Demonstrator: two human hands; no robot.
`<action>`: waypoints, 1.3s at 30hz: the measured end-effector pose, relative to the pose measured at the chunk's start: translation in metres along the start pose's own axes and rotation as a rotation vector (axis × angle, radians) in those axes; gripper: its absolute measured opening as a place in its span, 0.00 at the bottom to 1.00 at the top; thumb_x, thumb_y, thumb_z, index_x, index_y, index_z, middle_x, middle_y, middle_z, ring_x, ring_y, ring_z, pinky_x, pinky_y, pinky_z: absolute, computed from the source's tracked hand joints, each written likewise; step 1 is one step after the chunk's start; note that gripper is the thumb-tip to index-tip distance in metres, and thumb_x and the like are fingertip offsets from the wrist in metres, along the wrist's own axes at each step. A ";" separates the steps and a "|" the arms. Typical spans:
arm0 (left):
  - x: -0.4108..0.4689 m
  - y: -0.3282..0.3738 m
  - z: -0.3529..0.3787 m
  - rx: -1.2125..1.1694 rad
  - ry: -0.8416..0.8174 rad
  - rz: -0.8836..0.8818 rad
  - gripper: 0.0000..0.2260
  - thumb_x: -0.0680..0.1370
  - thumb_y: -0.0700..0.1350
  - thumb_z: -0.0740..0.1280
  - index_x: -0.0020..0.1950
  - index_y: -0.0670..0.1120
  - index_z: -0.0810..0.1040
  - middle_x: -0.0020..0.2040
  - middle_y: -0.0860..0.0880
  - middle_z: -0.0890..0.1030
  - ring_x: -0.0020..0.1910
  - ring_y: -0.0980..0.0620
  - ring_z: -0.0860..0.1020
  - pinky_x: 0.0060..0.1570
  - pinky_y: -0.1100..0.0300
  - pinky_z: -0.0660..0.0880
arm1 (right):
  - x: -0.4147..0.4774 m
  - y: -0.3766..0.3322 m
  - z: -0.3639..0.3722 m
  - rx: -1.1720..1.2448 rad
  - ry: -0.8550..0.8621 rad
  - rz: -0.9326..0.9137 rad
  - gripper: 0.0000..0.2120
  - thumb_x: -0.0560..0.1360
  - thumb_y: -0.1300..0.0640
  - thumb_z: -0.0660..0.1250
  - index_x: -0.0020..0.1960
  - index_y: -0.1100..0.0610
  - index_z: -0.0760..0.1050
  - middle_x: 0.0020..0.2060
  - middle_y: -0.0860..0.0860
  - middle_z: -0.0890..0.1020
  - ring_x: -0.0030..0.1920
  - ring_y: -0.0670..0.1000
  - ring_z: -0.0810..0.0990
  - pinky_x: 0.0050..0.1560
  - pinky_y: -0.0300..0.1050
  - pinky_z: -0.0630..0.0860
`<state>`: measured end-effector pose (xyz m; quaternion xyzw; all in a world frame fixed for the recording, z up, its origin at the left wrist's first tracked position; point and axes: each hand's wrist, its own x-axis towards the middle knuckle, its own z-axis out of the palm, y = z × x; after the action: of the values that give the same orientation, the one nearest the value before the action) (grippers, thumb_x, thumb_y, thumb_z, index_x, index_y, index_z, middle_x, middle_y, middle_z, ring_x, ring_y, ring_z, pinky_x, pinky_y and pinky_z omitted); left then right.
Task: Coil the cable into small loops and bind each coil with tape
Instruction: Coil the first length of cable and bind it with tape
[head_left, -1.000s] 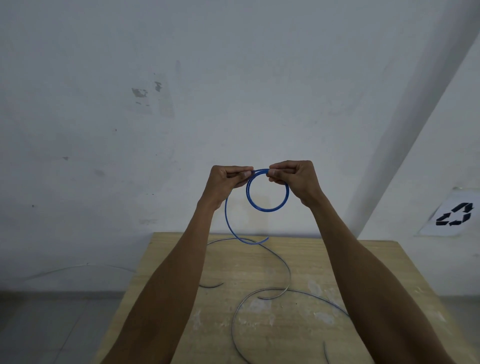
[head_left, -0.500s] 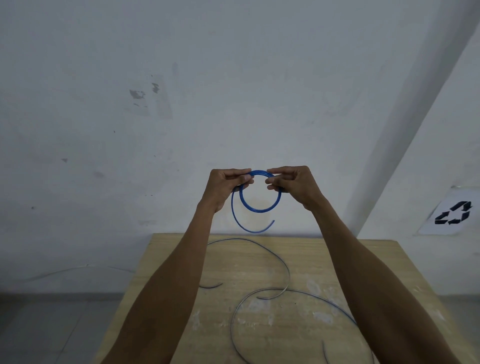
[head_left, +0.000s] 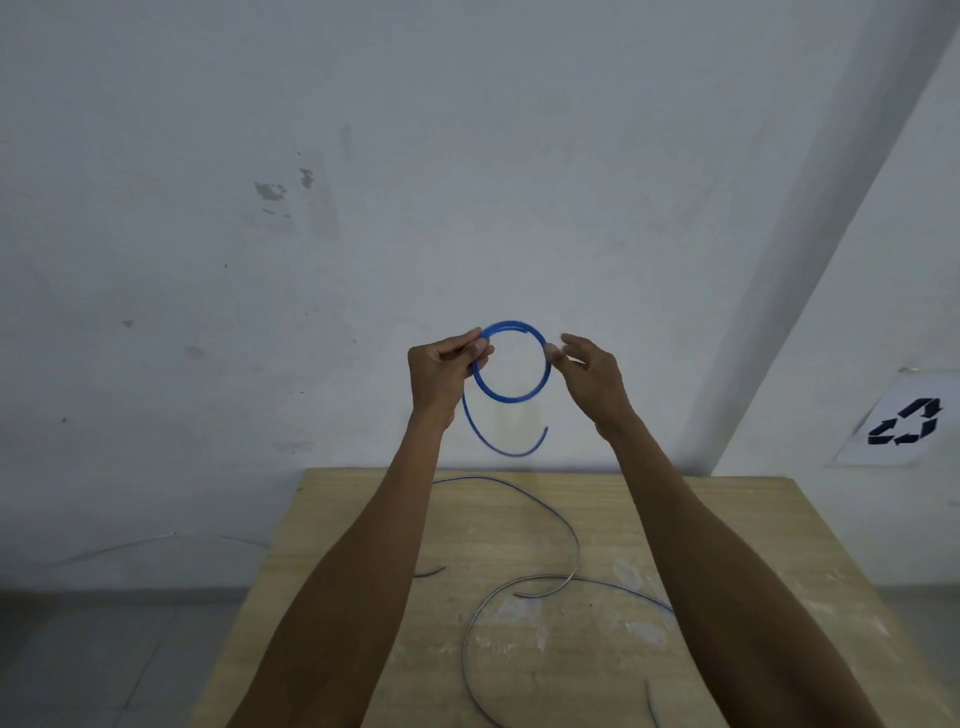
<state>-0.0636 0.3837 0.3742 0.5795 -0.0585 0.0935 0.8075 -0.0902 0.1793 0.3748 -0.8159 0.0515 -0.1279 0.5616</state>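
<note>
I hold a blue cable (head_left: 511, 397) up in front of the wall, wound into a small round coil. My left hand (head_left: 444, 371) pinches the coil's left side between thumb and fingers. My right hand (head_left: 589, 374) is at the coil's right side, fingertips touching it with the fingers loosely spread. The cable's free tail (head_left: 506, 449) curves down and to the right below the coil, its end hanging above the table. No tape is in view.
A wooden table (head_left: 779, 545) stands below against the white wall. Thin grey cables (head_left: 561, 519) lie in loose curves across it. A paper with a recycling sign (head_left: 906, 428) hangs on the wall at right. Grey floor lies to the left.
The blue tail has come up off the table and now hangs free. The coil has widened, and my right hand's pinch has loosened to a fingertip touch.
</note>
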 end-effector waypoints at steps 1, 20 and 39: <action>0.001 -0.001 0.002 -0.031 0.053 0.010 0.11 0.76 0.32 0.74 0.59 0.33 0.83 0.47 0.39 0.87 0.45 0.42 0.87 0.50 0.54 0.84 | -0.003 0.006 0.004 -0.062 0.086 0.073 0.30 0.78 0.41 0.69 0.74 0.56 0.71 0.70 0.55 0.76 0.67 0.54 0.76 0.67 0.50 0.73; -0.005 -0.015 -0.001 0.036 0.082 -0.032 0.11 0.76 0.35 0.75 0.58 0.35 0.85 0.46 0.42 0.88 0.44 0.44 0.87 0.48 0.55 0.84 | -0.023 0.010 0.010 0.718 0.211 0.415 0.18 0.76 0.72 0.70 0.62 0.58 0.77 0.44 0.63 0.86 0.42 0.55 0.87 0.50 0.44 0.85; 0.002 -0.009 -0.025 0.152 -0.114 -0.048 0.12 0.77 0.33 0.73 0.59 0.35 0.83 0.48 0.41 0.87 0.45 0.43 0.88 0.48 0.54 0.84 | -0.013 0.005 0.003 0.315 -0.108 0.006 0.11 0.84 0.61 0.62 0.62 0.58 0.81 0.46 0.57 0.85 0.47 0.54 0.85 0.56 0.53 0.83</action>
<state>-0.0596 0.4052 0.3581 0.6445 -0.0832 0.0452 0.7587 -0.1012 0.1834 0.3669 -0.7231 0.0031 -0.0887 0.6850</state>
